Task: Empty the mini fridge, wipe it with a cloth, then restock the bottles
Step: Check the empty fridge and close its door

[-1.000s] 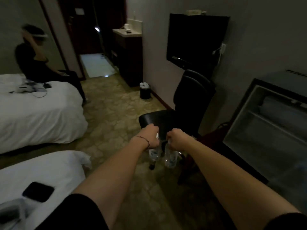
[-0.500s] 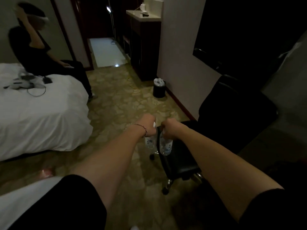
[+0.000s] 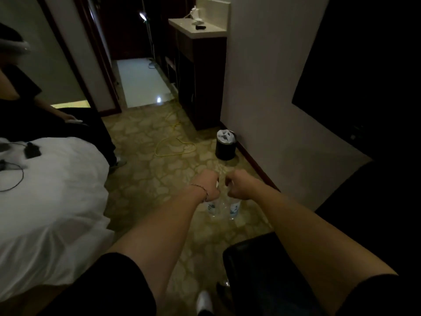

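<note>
My left hand [image 3: 208, 185] is closed around the neck of a clear plastic water bottle [image 3: 211, 207] that hangs below it. Beside it, my right hand [image 3: 238, 185] grips the neck of a second clear water bottle [image 3: 234, 208]. Both bottles carry white labels with blue print and hang upright above the patterned floor, close together. Both arms are stretched forward. The mini fridge is out of view.
A black chair seat [image 3: 262, 270] sits at the lower right under my right arm. A white bed [image 3: 45, 201] fills the left, with a person [image 3: 27, 106] seated at its far end. A small black bin [image 3: 225, 144] stands by the wall, and a yellow cable [image 3: 173, 144] lies on the floor.
My view has swung left, away from the fridge and the chair back. Both hands have kept their bottles and now hang over open floor instead of the chair seat.
</note>
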Tool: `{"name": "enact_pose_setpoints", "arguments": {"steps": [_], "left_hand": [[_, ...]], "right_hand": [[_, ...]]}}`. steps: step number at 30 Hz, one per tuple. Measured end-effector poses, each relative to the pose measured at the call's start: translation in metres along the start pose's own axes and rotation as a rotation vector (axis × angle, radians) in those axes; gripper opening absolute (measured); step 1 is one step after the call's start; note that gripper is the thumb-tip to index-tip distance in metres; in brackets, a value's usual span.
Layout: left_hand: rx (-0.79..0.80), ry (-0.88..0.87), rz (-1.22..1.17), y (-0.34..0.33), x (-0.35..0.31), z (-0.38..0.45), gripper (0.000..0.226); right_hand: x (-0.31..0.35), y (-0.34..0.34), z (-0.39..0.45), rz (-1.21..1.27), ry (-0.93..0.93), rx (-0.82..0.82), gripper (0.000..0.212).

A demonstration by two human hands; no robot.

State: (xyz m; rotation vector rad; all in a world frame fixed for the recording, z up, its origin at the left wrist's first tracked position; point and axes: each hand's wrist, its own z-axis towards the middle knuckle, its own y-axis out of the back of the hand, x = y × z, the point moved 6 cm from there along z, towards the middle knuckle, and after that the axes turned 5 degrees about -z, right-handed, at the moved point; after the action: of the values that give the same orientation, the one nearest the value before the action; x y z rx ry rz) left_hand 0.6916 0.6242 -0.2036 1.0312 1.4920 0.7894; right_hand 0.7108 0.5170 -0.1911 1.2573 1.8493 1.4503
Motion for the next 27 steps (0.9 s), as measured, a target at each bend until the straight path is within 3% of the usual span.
{"name": "enact_pose_setpoints", "arguments": {"steps": [6,15,27], "left_hand": [[0.014,0.009,0.018,0.059,0.044,0.182,0.023],[0.084,-0.016,-0.001,0.093,0.115,0.479,0.034],[0.207,-0.043,-0.067,0.101,0.193,0.813,0.034]], "right_hand": [[-0.059,0.087,0.179,0.054,-0.043,-0.035,0.030],[-0.155,0.125,0.458,0.143,-0.158,0.022,0.020],[-0.278,0.180,0.774,0.191,-0.294,0.063,0.039]]}}
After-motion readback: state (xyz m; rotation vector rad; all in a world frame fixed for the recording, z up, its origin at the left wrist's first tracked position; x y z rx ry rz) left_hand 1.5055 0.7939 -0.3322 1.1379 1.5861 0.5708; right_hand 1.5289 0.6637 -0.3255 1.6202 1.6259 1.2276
